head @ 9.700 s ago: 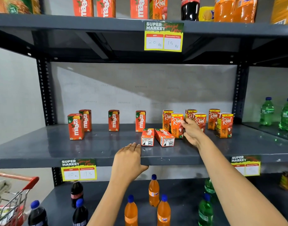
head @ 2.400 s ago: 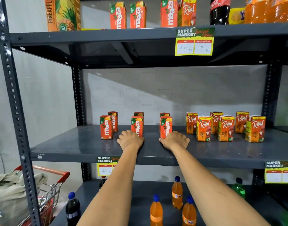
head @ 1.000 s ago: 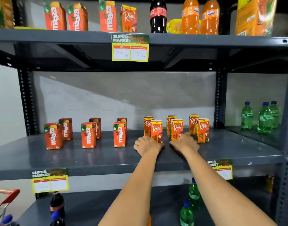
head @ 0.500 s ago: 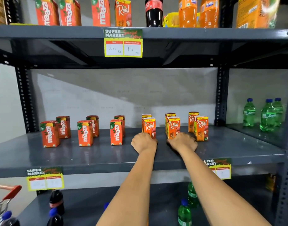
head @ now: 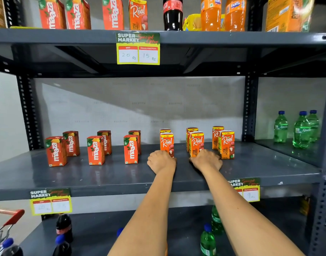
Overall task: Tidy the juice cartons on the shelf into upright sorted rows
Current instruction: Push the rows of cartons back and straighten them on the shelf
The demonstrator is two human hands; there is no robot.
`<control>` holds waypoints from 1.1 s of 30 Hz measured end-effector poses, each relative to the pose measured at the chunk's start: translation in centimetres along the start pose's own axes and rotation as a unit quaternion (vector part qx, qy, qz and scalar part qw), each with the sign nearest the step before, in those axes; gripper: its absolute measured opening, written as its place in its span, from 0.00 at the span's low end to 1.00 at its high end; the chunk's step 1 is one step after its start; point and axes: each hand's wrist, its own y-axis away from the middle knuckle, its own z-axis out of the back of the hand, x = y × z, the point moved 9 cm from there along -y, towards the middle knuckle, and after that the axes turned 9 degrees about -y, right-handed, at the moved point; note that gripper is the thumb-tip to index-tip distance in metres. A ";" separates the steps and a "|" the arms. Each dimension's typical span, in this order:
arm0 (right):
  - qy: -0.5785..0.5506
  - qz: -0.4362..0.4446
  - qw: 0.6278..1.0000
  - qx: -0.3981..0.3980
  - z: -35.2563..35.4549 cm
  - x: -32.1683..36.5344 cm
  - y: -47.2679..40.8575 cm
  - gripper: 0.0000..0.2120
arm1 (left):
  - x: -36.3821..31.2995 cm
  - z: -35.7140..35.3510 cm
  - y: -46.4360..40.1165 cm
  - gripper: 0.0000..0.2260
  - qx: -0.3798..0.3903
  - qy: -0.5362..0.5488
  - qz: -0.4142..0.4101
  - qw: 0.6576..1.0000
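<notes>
Two curled hands rest on the shelf (head: 103,174): left hand (head: 161,161) touches an upright carton (head: 166,145) at its 1 o'clock, right hand (head: 206,160) another carton (head: 196,143) at 11; neither grips.

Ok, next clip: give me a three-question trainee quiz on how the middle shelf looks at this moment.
1. True or false: every carton on the middle shelf stands upright.
2. How many Maaza cartons and how many Real cartons stand on that shelf?
3. Which best describes the hands? A) each lifts a carton; B) the left hand and right hand rest on the shelf in front of the Real cartons; C) one hand reaches for the Sprite bottles.

Key: 1 true. 2 six Maaza, six Real, each in three front-and-back pairs. 3 B.
</notes>
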 end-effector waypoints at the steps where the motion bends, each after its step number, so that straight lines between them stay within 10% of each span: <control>1: -0.002 0.001 1.000 0.000 0.0 0.0 0.0 0.29 | 0.0 0.0 0.0 0.28 -0.001 0.000 -0.002 1.000; 20: -0.007 -0.003 1.000 0.001 0.1 -0.1 0.0 0.32 | 0.0 0.3 0.4 0.29 0.003 -0.028 0.002 1.000; 27: 0.005 -0.017 1.000 0.016 0.8 -0.2 1.4 0.32 | 1.6 1.2 0.9 0.37 0.049 -0.062 -0.013 0.997; 33: -0.009 -0.039 0.994 0.102 0.5 1.3 3.9 0.26 | 3.1 2.0 0.8 0.24 0.167 -0.050 -0.068 0.982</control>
